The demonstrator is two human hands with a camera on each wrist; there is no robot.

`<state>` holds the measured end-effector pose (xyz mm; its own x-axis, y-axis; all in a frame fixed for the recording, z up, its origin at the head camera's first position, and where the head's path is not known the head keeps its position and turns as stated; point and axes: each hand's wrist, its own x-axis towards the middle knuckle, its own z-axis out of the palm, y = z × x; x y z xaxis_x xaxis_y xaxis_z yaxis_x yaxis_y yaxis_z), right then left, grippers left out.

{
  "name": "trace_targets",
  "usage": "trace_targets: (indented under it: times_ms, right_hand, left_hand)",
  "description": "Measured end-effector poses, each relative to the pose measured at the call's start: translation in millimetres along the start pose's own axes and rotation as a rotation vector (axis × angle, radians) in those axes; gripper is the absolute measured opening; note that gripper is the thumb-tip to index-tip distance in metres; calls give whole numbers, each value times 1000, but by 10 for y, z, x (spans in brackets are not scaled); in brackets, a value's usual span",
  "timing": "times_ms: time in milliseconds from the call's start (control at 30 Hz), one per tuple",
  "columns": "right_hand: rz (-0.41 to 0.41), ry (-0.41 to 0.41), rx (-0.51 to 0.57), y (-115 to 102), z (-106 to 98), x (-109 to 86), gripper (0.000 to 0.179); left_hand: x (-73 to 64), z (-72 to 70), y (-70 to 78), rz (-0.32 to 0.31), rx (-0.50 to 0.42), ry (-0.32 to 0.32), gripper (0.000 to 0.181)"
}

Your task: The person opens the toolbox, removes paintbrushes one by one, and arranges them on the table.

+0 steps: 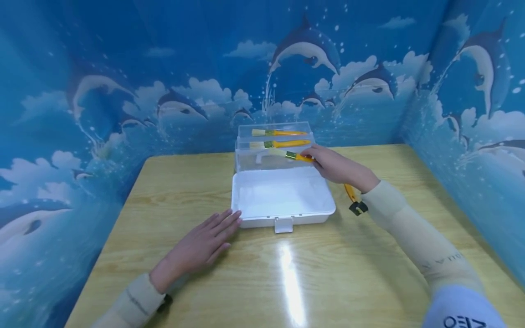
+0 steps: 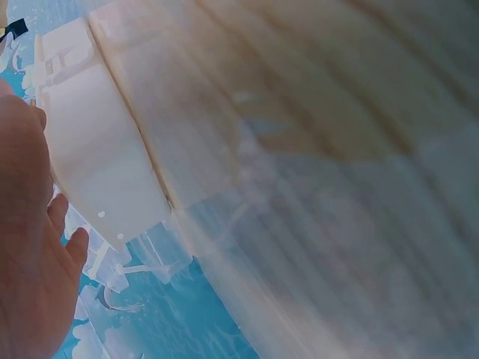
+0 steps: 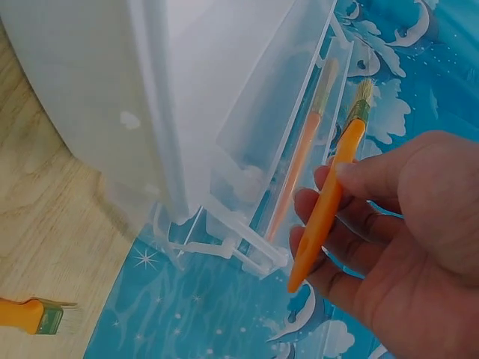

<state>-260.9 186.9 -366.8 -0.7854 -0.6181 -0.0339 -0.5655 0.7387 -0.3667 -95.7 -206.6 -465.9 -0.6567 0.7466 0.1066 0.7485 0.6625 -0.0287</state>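
Observation:
A white box (image 1: pixel 283 220) stands on the table with clear trays (image 1: pixel 246 159) raised along its back. My right hand (image 1: pixel 338 166) holds a paintbrush (image 1: pixel 302 158) by its orange handle, thumb against fingers, over the trays' right end. The right wrist view shows the held paintbrush (image 3: pixel 329 198) beside a tray, bristles pointing away from the palm. Two more paintbrushes, an upper one (image 1: pixel 289 133) and a lower one (image 1: pixel 291 143), lie lengthwise in the trays. My left hand (image 1: pixel 198 243) is flat, its straight fingertips touching the box's front left corner.
Another orange-handled paintbrush (image 3: pixel 26 315) lies on the wooden table (image 1: pixel 184 191) right of the box, partly hidden by the right wrist in the head view. A latch (image 1: pixel 283 225) hangs at the box's front. Dolphin-printed blue sheeting (image 1: pixel 197 91) borders the table behind and at the sides.

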Motion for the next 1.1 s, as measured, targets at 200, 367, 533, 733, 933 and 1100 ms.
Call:
trace_targets:
  times_ms: [200, 367, 533, 733, 933, 1100]
  right_hand:
    - [0, 16, -1, 32, 17, -40, 37]
    - [27, 20, 22, 44, 19, -82, 38]
    - [30, 35, 31, 70, 9, -118, 40]
    - [29, 48, 40, 95, -4, -175, 40]
    - [25, 55, 50, 145, -14, -234, 41]
    - [35, 64, 51, 192, -15, -277, 42]
  left_hand:
    - [-8, -7, 15, -3, 4, 2, 64]
    - [-8, -21, 26, -12, -9, -15, 63]
    - [-2, -34, 17, -20, -25, -31, 64]
    - [3, -31, 1, -20, -28, -47, 62]
    - [-1, -28, -6, -18, -29, -42, 61]
    - [-4, -33, -9, -18, -35, -34, 61]
